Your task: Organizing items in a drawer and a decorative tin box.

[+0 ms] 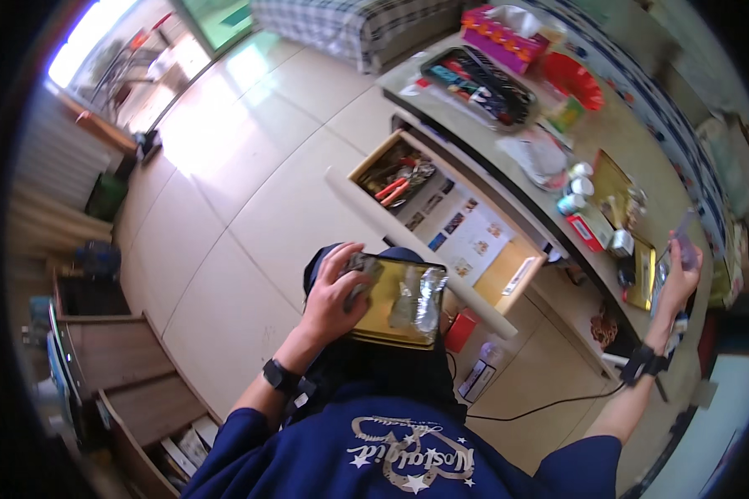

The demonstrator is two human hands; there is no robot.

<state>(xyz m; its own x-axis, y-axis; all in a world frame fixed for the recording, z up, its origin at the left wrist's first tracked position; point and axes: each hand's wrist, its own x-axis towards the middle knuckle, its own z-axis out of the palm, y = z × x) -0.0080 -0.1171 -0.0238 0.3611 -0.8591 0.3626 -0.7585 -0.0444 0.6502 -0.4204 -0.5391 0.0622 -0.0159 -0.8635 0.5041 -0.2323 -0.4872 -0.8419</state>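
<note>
A rectangular gold-coloured metal tin (381, 324) rests on my lap, with a silver foil blister pack (429, 299) and a clear plastic piece (404, 302) at its right side. My left hand (340, 290) grips a dark grey item at the tin's left end; what it is cannot be told. Out at the right, my right hand (683, 268) holds a translucent plastic item (685, 234) over the table. Near that hand lies another gold tin (643, 271) with small things in and around it.
An open drawer (434, 246) with red-handled pliers (392, 189) and paper sheets juts out before me. On the table (652, 156) stand white bottles (580, 186), a red-and-white box (590, 231), a black tray (480, 87) and a tissue box (502, 40). A black cable (537, 411) runs at the right.
</note>
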